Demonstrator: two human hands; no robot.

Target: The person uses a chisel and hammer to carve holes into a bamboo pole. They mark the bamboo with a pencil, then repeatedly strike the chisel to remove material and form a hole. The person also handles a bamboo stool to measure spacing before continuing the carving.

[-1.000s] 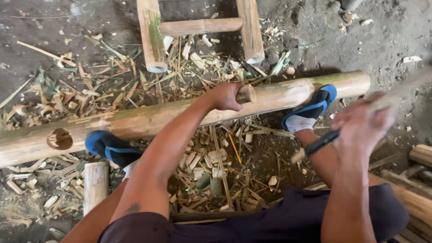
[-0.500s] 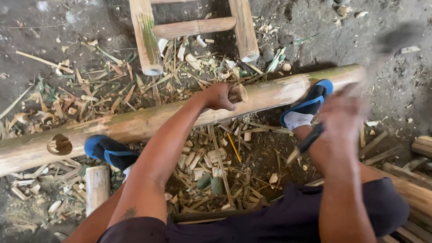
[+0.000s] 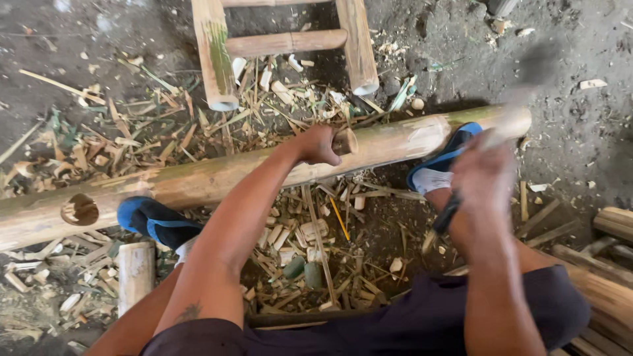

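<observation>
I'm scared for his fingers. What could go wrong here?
The left hand grips a short tool set on the bamboo pole, while the right hand swings a blurred striking tool. A missed blow might hit the fingers. The pole, pinned only by two shoes, could roll. Chips may fly up.

Smooth bamboo pole (image 3: 217, 178) (matt), splintery chips (image 3: 297, 231)

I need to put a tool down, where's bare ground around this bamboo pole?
Bare dirt lies beyond the bamboo pole, top left of the ladder frame, and right of it, past the pole's end. Crowded: chips cover the ground between the feet, under the left hand and right hand.
</observation>
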